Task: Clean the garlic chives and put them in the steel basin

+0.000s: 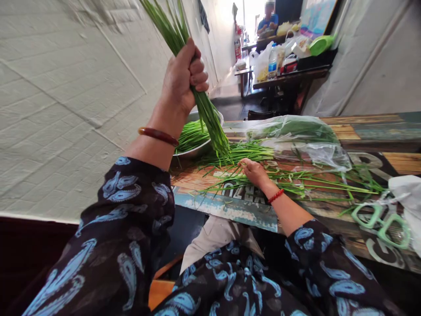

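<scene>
My left hand (186, 72) is raised and wrapped round a bunch of garlic chives (212, 120), long flat green leaves that stick out above and below the fist. Behind the bunch's lower end stands a metal bowl (197, 150) holding more green stalks. My right hand (255, 173) is low over the table, its fingers pinched together beside loose chives (253, 152); whatever they hold, if anything, is too small to make out. More loose stalks (315, 184) lie spread to the right of that hand.
A clear plastic bag (296, 129) of greens lies at the table's far side. Pale green-framed glasses (381, 221) and white plastic (408, 206) are at the right. A white wall (66, 109) borders the left. Beyond, another table (292, 79) carries bags and a bottle; a person (268, 24) sits behind.
</scene>
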Tool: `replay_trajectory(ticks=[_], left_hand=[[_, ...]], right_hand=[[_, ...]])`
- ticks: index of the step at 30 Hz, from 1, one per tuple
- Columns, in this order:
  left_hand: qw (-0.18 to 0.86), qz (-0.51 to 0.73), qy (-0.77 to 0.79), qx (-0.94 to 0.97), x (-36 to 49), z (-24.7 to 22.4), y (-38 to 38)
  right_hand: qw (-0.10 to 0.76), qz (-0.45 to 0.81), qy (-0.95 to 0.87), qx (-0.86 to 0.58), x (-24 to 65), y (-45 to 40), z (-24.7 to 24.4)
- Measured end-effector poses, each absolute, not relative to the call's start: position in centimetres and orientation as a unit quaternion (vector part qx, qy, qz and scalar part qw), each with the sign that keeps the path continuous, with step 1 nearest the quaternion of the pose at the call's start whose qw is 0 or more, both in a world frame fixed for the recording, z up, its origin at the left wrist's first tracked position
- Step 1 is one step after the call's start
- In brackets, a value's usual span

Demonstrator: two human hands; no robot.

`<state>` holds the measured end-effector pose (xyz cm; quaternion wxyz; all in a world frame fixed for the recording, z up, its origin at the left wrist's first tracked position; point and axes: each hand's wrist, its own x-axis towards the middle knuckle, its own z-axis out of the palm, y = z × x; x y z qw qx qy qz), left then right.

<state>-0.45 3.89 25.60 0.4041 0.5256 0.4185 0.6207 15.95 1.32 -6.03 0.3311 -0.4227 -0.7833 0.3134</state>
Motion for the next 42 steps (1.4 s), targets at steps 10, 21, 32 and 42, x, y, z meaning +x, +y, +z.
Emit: replay_trajectory(ticks=[10, 21, 32, 42], left_hand=[[0.468, 0.629, 0.360, 0.506, 1.5, 25.8, 1.7], [0.505, 0.571, 0.415, 0.496, 4.5, 17.0, 3.0], [0.565, 0.592, 0.365, 0.444, 6.2, 14.1, 3.9], [0.384, 0.708, 0.441, 0.397, -0.2, 18.2, 5.2]], right_hand=[[0.442, 0.331, -0.747, -0.370, 16.2, 1.8, -5.5], [0.525, 0.580, -0.576, -0.237, 16.8, 0.6, -2.9], [0.454, 0.559, -0.666, -0.194, 16.8, 0.0, -2.0], [0.265, 0.264, -0.845, -0.383, 15.1, -0.8, -3.2]])
